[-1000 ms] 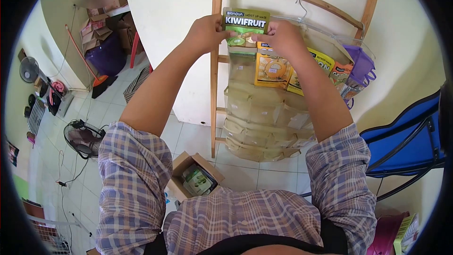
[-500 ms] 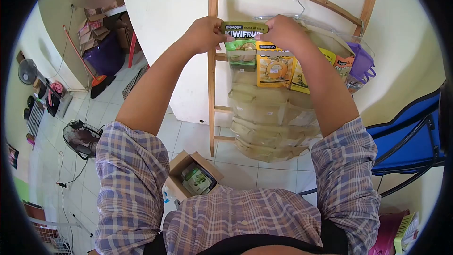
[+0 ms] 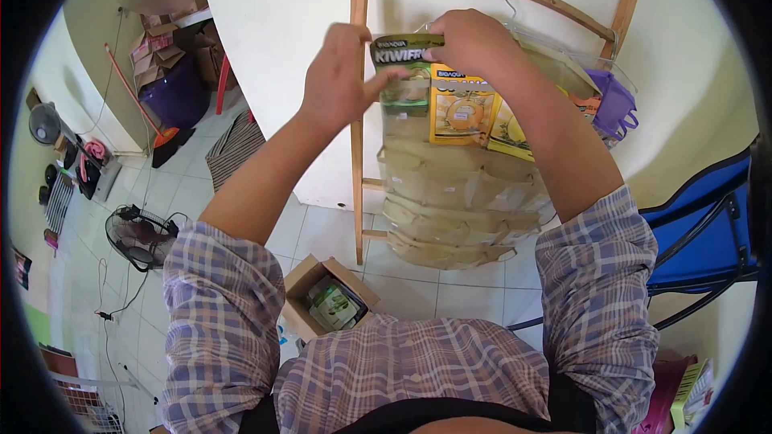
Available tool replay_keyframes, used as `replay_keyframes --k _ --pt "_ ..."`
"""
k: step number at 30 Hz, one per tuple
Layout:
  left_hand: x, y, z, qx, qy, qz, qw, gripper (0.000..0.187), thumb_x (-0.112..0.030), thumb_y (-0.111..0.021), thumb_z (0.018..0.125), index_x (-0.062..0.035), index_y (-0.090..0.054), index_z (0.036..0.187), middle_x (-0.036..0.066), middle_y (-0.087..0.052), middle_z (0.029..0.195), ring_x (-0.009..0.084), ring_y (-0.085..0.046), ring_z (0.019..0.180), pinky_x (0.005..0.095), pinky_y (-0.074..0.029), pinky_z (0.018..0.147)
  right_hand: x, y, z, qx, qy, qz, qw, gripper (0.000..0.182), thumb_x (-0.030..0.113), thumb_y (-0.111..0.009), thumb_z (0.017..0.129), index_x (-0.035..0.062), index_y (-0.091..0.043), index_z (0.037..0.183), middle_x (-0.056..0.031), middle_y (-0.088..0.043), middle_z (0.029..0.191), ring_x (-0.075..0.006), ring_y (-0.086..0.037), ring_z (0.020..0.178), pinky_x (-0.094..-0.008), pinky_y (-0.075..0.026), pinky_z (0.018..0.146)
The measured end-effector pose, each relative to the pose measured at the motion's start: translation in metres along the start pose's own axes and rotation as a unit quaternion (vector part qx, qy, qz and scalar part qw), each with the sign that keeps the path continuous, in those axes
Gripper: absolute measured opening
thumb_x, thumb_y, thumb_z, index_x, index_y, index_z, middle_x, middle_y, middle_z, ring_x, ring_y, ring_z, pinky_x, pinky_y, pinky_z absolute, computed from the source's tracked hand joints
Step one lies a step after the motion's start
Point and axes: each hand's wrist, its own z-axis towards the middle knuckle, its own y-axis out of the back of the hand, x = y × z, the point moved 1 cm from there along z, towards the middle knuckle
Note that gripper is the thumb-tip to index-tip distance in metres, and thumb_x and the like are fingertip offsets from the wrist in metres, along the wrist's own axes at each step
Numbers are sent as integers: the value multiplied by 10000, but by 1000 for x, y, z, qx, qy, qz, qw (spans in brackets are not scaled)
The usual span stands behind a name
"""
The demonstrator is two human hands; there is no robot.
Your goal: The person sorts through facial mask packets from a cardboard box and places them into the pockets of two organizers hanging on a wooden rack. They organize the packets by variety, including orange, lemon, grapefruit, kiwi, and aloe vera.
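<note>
My right hand (image 3: pixel 470 40) pinches the top right corner of a green kiwifruit mask packet (image 3: pixel 394 55). The packet stands in the top left pocket of a beige hanging organizer (image 3: pixel 442 175), its lower part behind the clear pocket front. My left hand (image 3: pixel 342 72) is at the packet's left side, fingers pointing up and thumb spread across the pocket's front. Beside it an orange packet (image 3: pixel 461 111) fills another pocket, with a yellow packet (image 3: pixel 508 133) to its right, partly behind my right forearm. Lower pockets hang beneath them.
The organizer hangs by a hook from a wooden ladder rack (image 3: pixel 360 128). An open cardboard box (image 3: pixel 301 317) holding packets sits on the floor. A purple basket (image 3: pixel 613 104) hangs at the right, above a blue chair (image 3: pixel 708 217). A fan (image 3: pixel 138 237) stands left.
My left hand has let go of the packet's upper left corner and opened, moving slightly left and down. The kiwifruit packet sits slightly farther left, with my right hand still on it.
</note>
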Motion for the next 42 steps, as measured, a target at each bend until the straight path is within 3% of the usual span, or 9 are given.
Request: replay_keyframes --k 4,6,10,12,21,31,33,36,42 --pt "-12 -8 -13 -60 -68 -43 995 486 -276 -812 742 -41 -559 1085 125 -603 1010 252 -596 873 376 -482 697 5 -2 8 -6 40 15 999 314 362 -727 796 107 -718 979 -121 -680 884 -295 -652 853 -413 -513 757" --pt "-10 -9 -15 55 -87 45 994 348 -177 -760 770 -65 -592 1053 83 -626 991 253 -584 851 385 -453 729 10 -3 16 -40 59 -4 997 328 365 -735 795 84 -706 962 -128 -678 881 -296 -642 816 -404 -508 737" --pt "-5 -14 -18 103 -42 59 992 202 -136 -691 781 -107 -643 975 29 -638 924 223 -587 873 367 -430 758 18 -3 44 -36 131 89 987 328 353 -742 797 66 -696 949 -139 -676 876 -294 -631 790 -403 -497 714" --pt "-2 -15 -16 114 -20 53 992 82 -114 -668 787 -114 -681 868 30 -658 876 229 -589 870 373 -432 743 30 3 51 60 153 77 983 310 333 -739 809 52 -686 928 -147 -670 846 -299 -624 768 -404 -485 697" --pt "-9 -9 7 62 -22 56 996 89 -63 -705 743 -139 -698 789 8 -652 762 222 -593 744 369 -439 684 36 -14 57 112 147 -58 981 166 133 -670 786 -1 -687 882 -201 -658 759 -325 -612 680 -395 -491 656" --pt "-2 -5 0 93 -2 -4 996 118 -58 -709 759 -87 -665 865 59 -667 827 241 -601 744 365 -471 706 26 -19 67 232 141 38 962 205 225 -665 847 42 -713 926 -98 -701 826 -199 -625 757 -355 -483 717" --pt "8 -4 -8 19 127 -155 980 167 -113 -714 826 -54 -617 949 84 -649 901 215 -617 783 330 -499 697 18 -20 73 269 91 118 952 315 362 -645 893 58 -700 954 -89 -684 818 -194 -592 752 -355 -470 737" --pt "31 2 -45 28 254 -191 948 264 -204 -710 865 -21 -581 1005 131 -624 983 235 -637 785 348 -512 714 27 -19 61 224 80 90 967 442 492 -615 899 63 -681 986 -88 -669 833 -195 -557 756 -359 -459 760" --pt "44 20 -190 70 448 -184 872 268 -238 -714 868 -16 -602 965 95 -641 933 187 -625 781 309 -503 694 44 -26 52 275 112 -53 953 525 266 -875 647 -16 -664 1037 -176 -700 940 -290 -670 943 -411 -497 834"
